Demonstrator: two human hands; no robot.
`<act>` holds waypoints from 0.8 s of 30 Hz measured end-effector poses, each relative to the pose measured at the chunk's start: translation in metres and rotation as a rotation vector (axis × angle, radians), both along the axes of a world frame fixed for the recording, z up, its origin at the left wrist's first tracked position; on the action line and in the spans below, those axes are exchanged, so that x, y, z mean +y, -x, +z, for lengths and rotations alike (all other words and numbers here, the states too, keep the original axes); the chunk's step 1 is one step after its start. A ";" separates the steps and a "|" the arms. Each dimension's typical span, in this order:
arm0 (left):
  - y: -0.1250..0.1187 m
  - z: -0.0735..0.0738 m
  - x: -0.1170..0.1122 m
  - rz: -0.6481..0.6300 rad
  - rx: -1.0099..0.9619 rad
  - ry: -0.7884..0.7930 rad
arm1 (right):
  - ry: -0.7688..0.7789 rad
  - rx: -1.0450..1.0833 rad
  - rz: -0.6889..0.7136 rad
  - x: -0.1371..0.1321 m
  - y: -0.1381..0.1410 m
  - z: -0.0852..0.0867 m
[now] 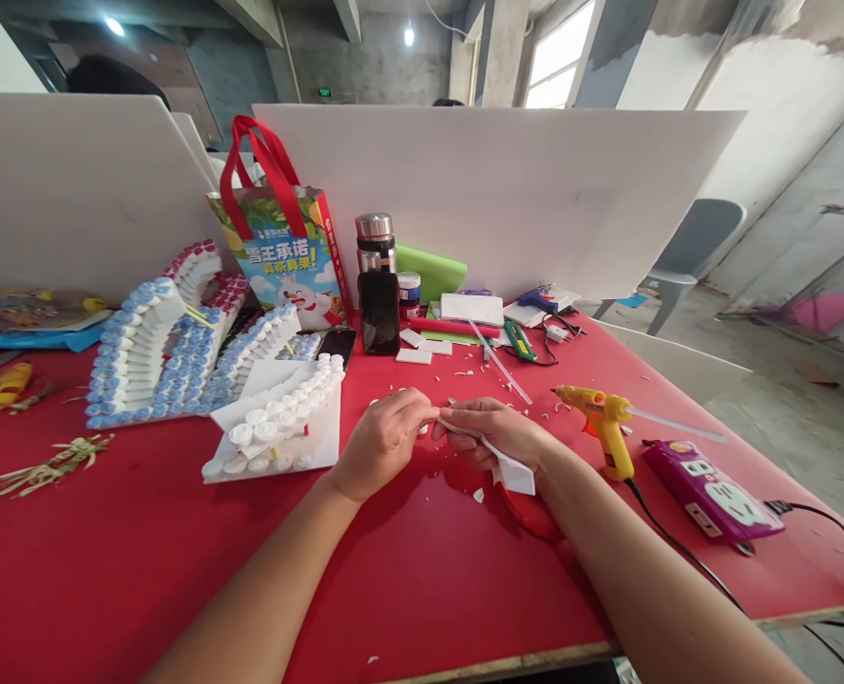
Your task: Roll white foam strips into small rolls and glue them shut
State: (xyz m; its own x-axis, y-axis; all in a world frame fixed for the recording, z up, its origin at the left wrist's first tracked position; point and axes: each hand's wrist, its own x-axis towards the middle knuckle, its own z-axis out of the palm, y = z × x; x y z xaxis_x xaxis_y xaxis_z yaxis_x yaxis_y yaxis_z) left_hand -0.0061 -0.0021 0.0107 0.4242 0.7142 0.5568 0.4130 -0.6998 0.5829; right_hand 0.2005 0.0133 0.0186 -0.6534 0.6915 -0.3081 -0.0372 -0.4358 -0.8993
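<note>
Both my hands meet over the middle of the red table [143, 560]. My left hand [383, 442] is closed, its fingertips pinching the near end of a thin white foam strip [511, 468]. My right hand [497, 432] is wrapped round the same strip, whose wider end sticks out below the wrist. Something red lies under my right wrist, mostly hidden. To the left stands a white foam model [276, 427] topped with rows of white caps. Small white scraps lie around my hands.
A yellow glue gun [604, 418] stands at the right, beside a purple power strip [711, 494] with cables. A blue-capped foam model [158, 347], a red-handled bag [283, 242], a flask [375, 242], a phone and cutters sit behind. White partitions [508, 190] close the back.
</note>
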 end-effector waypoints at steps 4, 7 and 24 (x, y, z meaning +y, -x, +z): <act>-0.005 -0.003 -0.001 0.043 -0.037 0.252 | -0.248 -0.134 -0.094 -0.001 0.001 -0.006; -0.006 -0.005 -0.001 0.039 0.125 0.242 | -0.237 -0.172 -0.078 -0.001 0.000 -0.005; -0.012 0.004 -0.004 0.033 -0.260 0.803 | -0.373 -0.190 -0.196 -0.004 0.010 -0.002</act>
